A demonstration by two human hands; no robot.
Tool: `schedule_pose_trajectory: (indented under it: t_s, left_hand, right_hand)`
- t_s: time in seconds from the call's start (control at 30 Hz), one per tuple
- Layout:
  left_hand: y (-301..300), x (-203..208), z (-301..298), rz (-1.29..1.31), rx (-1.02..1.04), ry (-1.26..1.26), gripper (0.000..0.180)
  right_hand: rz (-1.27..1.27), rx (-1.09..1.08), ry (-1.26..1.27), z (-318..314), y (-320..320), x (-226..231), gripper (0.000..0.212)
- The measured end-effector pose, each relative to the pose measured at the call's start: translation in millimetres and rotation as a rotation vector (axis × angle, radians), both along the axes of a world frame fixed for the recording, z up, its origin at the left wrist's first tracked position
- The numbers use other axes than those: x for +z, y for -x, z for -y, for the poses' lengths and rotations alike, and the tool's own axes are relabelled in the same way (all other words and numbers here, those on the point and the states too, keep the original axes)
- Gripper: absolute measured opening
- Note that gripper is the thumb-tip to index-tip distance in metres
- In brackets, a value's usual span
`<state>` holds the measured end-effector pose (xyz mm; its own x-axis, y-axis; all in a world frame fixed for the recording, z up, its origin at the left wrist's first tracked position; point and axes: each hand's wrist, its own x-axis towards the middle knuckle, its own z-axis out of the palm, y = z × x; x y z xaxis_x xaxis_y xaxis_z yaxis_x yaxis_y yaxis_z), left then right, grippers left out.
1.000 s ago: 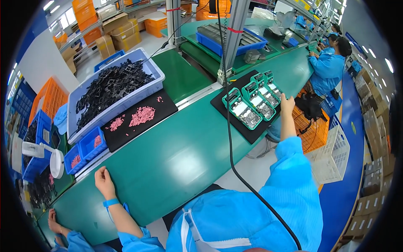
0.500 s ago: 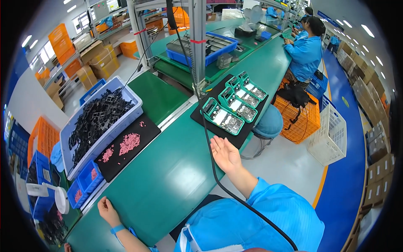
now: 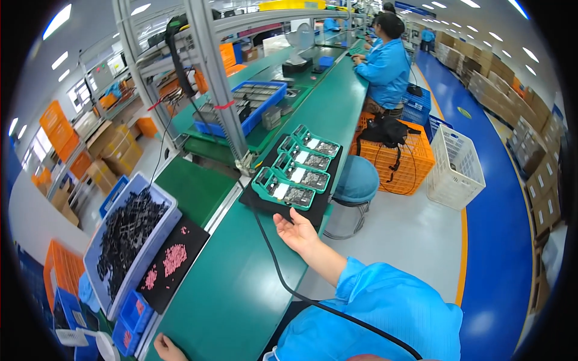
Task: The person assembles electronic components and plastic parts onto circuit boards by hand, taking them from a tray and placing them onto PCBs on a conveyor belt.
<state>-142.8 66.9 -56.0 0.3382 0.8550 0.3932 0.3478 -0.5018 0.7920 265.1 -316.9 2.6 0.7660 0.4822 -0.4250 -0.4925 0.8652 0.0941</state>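
My right hand [image 3: 296, 231] is open, palm turned up and fingers apart, just in front of a black mat [image 3: 253, 201]. On that mat lie several green-framed device housings [image 3: 284, 188] with circuit boards showing inside. The hand holds nothing and is apart from the nearest housing. At the lower edge, over the green worktop [image 3: 223, 289], my left hand [image 3: 168, 348] is partly cut off. Its fingers are curled in, and whatever they may hold is hidden. Small blue bins [image 3: 133, 317] with pink pieces are nearest to it.
A pale blue tub [image 3: 168, 213] heaped with black plastic parts stands at left, beside a black mat [image 3: 195, 246] with small pink pieces [image 3: 174, 259]. A black cable [image 3: 271, 253] crosses the worktop. A stool [image 3: 356, 180] stands right of the bench; a co-worker [image 3: 385, 69] sits beyond.
The view has swung, shifting the bench leftward in the picture. My right hand remains open near the housings. My left hand is now lower in view and more cut off.
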Motion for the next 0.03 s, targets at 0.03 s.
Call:
schedule_pose_trajectory:
  t_s: [0.03]
  left_hand:
    - [-9.9, -0.1, -6.2, 0.006, -0.019, -0.007, 0.018]
  right_hand:
    - [-0.008, 0.004, -0.020, 0.4, -8.6, -10.2, 0.035]
